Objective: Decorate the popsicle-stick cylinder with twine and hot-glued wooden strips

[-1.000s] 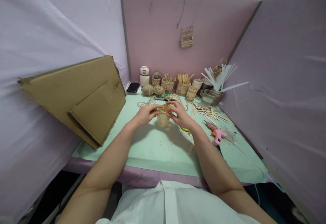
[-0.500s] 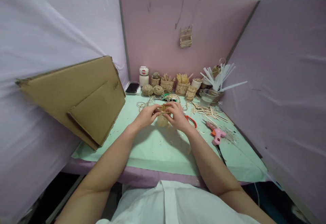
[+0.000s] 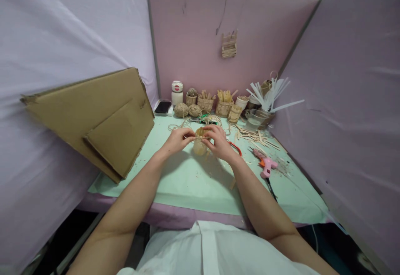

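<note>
A small pale cup (image 3: 199, 146), with yellowish sticks around its upper part, stands upright on the green cloth between my hands. My left hand (image 3: 178, 141) is at its left side, thumb and forefinger pinched on what looks like a thin strand of twine (image 3: 198, 138) lying across the cup's upper part. On the other side my right hand (image 3: 218, 141) has its fingers curled over the rim and its thumb and a finger pressed together at the strand. Red-handled scissors (image 3: 235, 148) lie partly hidden behind my right hand.
A pink glue gun (image 3: 267, 166) lies to the right, below scattered wooden sticks (image 3: 259, 137). Loose twine and green-handled pliers (image 3: 208, 121) lie behind the cup. Twine balls (image 3: 181, 110), stick-filled baskets (image 3: 224, 108) and a phone (image 3: 163, 107) line the back. Cardboard (image 3: 118, 121) leans at left.
My left hand has drawn slightly left, away from the cup, with its fingers pinched. More of the cup and its sticks shows between my hands. My right hand has barely shifted.
</note>
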A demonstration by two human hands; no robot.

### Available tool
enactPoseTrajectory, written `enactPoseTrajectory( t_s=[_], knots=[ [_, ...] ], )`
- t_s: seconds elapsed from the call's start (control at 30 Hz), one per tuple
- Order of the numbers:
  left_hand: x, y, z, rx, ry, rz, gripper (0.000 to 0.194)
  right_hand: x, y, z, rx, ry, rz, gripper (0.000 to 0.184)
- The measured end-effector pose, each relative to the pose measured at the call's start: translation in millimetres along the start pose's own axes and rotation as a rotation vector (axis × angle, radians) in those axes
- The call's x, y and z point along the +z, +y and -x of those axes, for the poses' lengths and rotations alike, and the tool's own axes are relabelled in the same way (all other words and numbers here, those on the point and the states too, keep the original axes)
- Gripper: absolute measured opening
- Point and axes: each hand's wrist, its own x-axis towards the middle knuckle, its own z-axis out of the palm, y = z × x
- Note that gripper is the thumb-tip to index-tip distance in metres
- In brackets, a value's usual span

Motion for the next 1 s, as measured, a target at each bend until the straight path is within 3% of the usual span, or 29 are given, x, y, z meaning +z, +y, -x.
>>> enactPoseTrajectory(
  t_s=[0.27, 0.4, 0.57, 0.67, 1.0],
  knots=[
    [6.0, -2, -1, -0.005, 0.027, -0.130, 0.009, -3, 1, 0, -0.007, -0.028, -0.034, 0.005],
    [6.8, -3, 0, 0.087, 0.070, -0.179, 0.008, -5, 2, -1, -0.017, -0.057, -0.049, 0.007],
    [6.4, -7, 0, 0.207, 0.072, -0.112, 0.007, -8, 4, 0, -0.019, -0.072, -0.070, 0.007],
    [6.6, -8, 1, 0.214, 0.029, -0.054, 0.008, -9, 6, 1, -0.025, -0.074, -0.078, 0.005],
    [9.9, 0, 5, 0.231, 0.061, -0.093, 0.011, -6, -5, 2, -0.012, 0.001, -0.034, 0.010]
  ],
)
